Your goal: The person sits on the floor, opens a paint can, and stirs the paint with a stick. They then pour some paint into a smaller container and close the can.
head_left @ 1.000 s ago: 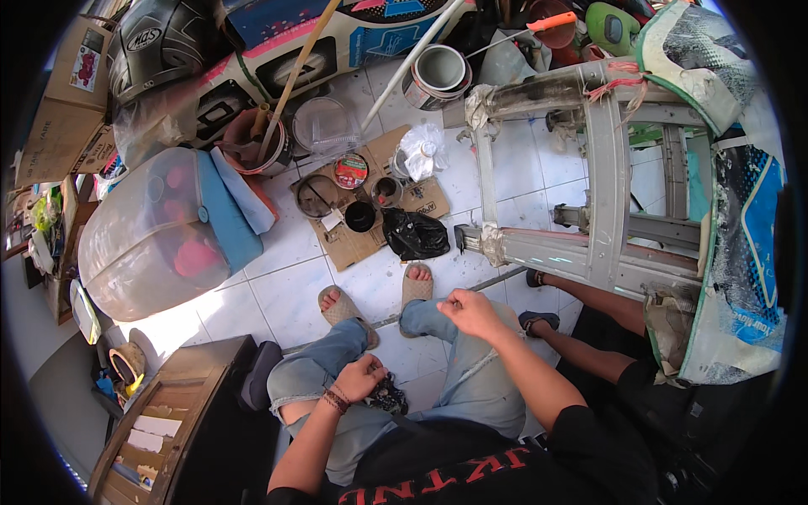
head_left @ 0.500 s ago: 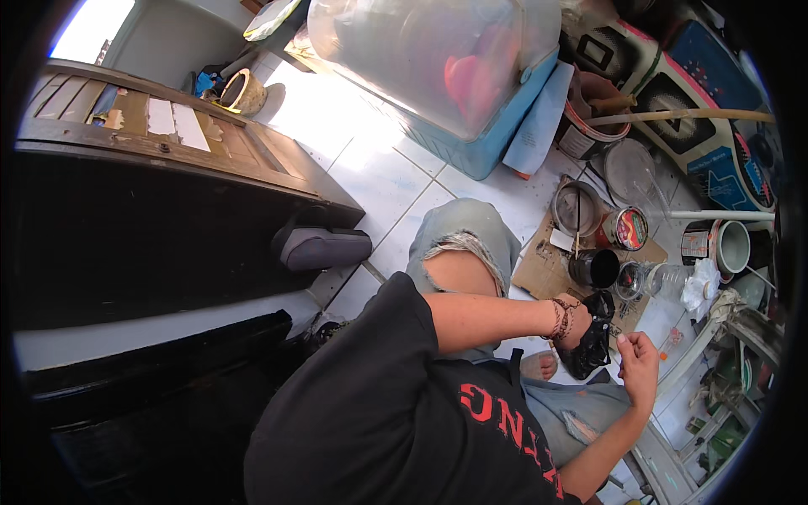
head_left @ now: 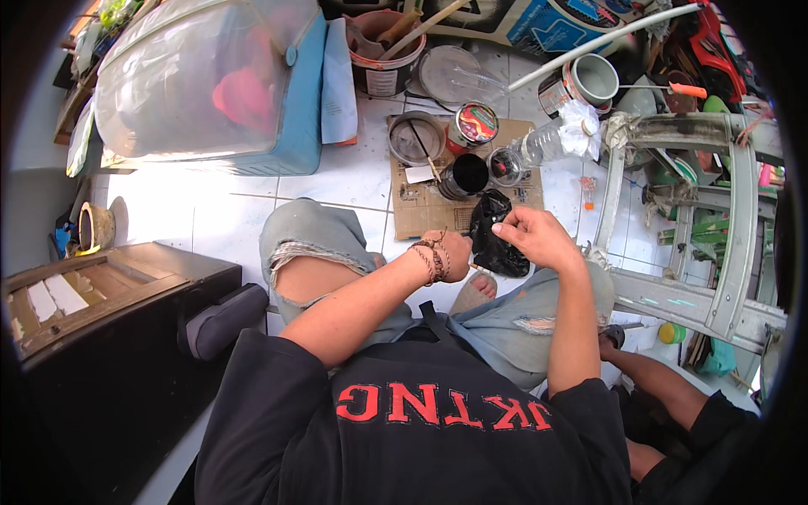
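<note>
I sit with my knees up over a white tiled floor. A crumpled black plastic bag (head_left: 497, 244) hangs between my hands, above my bare foot (head_left: 480, 288). My left hand (head_left: 450, 252), with a braided band on the wrist, is closed at the bag's left edge. My right hand (head_left: 534, 236) pinches the bag's top with thumb and fingertips. Just beyond the bag lies a cardboard sheet (head_left: 417, 215) with a black can (head_left: 467, 175), a small can with a colourful lid (head_left: 474, 124), a grey round lid (head_left: 415, 139), a glass jar (head_left: 505, 165) and a clear plastic bottle (head_left: 547, 143).
A grey metal frame (head_left: 736, 227) stands at the right. Another person's limb in dark clothes (head_left: 665, 383) is at lower right. A plastic-covered blue thing (head_left: 210, 93) is at upper left, a black wooden cabinet (head_left: 101, 295) at left, a bucket with sticks (head_left: 383, 55) at the top.
The view swung left and back over the floor. My right hand left the metal frame and my left hand rose from my lap; both now meet at the black bag.
</note>
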`<state>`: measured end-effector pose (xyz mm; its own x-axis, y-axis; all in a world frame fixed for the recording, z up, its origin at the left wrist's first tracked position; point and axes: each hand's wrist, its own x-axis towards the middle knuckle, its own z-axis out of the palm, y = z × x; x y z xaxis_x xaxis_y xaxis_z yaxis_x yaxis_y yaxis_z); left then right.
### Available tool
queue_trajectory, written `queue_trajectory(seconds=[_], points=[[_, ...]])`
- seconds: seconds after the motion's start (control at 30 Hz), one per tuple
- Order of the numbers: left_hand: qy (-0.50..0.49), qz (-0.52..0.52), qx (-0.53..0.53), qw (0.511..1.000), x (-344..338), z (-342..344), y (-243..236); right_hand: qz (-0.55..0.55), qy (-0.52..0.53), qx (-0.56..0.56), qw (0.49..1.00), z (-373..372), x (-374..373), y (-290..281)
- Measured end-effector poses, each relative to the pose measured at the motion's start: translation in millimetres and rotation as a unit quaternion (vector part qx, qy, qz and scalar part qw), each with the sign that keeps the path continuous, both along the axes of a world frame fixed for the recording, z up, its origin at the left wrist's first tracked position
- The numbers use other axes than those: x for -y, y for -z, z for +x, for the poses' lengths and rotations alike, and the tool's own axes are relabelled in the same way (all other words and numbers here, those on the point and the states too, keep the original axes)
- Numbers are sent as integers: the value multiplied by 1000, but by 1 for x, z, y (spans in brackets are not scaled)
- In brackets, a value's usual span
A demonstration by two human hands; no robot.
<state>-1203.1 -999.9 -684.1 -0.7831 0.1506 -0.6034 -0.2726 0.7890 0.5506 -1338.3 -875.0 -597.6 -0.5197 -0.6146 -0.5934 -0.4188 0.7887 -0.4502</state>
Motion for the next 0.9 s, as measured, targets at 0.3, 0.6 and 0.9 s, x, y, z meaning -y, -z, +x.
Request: queue_trajectory(seconds=[0.3,0.6,0.9], points=[[83,-21,-19,996,-16,0,6,-31,30,-8,999,-8,-39,2],[65,-28,9,997,0,-10,30,-4,-135,14,991,-13,6,36],[45,-47,75,995,5,9,62,-35,-141,53,988,-23,15,51]])
